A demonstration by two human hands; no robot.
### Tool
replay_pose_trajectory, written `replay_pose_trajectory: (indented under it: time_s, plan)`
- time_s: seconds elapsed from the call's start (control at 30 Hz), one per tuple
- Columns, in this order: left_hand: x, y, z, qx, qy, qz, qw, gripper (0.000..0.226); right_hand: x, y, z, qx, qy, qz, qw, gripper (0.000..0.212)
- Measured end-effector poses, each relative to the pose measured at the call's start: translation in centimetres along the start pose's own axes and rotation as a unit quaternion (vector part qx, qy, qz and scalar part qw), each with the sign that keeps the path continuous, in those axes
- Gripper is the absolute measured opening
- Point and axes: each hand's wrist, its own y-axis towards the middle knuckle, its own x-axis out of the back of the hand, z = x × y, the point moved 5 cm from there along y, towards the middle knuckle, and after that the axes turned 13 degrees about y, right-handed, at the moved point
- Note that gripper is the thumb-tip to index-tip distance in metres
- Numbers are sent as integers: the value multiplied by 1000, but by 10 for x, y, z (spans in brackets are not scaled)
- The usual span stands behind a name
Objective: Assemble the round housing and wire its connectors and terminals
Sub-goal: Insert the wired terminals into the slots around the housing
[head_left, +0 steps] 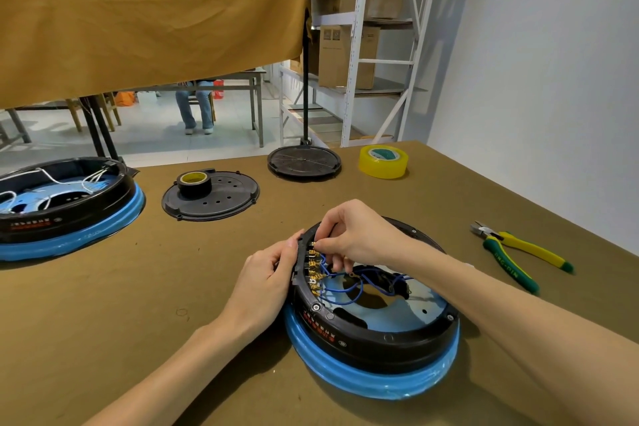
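Observation:
A round black housing [373,335] with a blue-wrapped base sits on the table in front of me. Along its left inner wall runs a row of brass terminals [314,270], with thin blue wires [345,290] looping from them into the middle. My left hand [268,282] grips the housing's left rim from outside. My right hand [349,235] reaches over the rim and pinches a brass connector at the topmost terminal between thumb and fingertips.
A second housing [65,204] with white wires stands at the far left. A black cover plate [221,199] carries a roll of black tape [194,183]. Another black disc [304,162], a yellow tape roll [383,161] and green-yellow pliers [518,251] lie to the right.

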Motion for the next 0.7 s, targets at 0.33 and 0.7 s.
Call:
replay_pose_trajectory:
  time_s: [0.33,0.7]
  plan:
    - [0,4,1,27,-15,-10,999,44,4,-2,-11,-56,85,10,995,18]
    - [-3,5,4,31,4,-31,999,42,2,-1,-18,-76,149,3,986,13]
